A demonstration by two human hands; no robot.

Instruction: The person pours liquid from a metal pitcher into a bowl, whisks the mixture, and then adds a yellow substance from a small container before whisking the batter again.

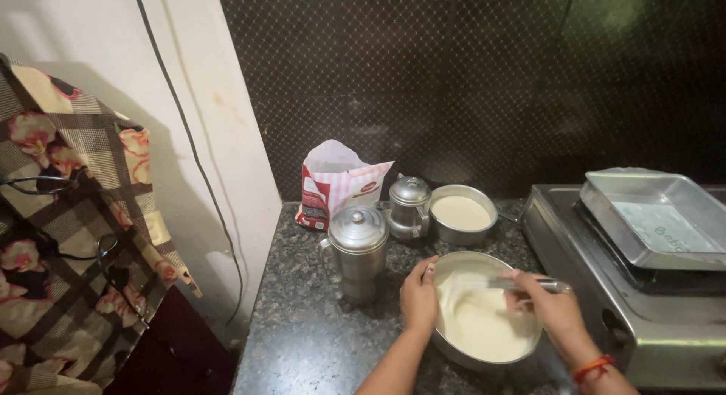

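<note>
Left hand (418, 295) curled over the near-left rim of the round steel bowl (484, 308), steadying it; right hand (548, 304) closed on a metal utensil (529, 284) whose handle lies across the pale batter (484, 323). Bowl sits near the front edge of the speckled stone surface (310, 319), just beside the steel stove (605, 289). Risks: thick batter slopping over the shallow rim, bowl skidding on polished stone, an elbow knocking the lidded steel canister (358, 247).
</note>
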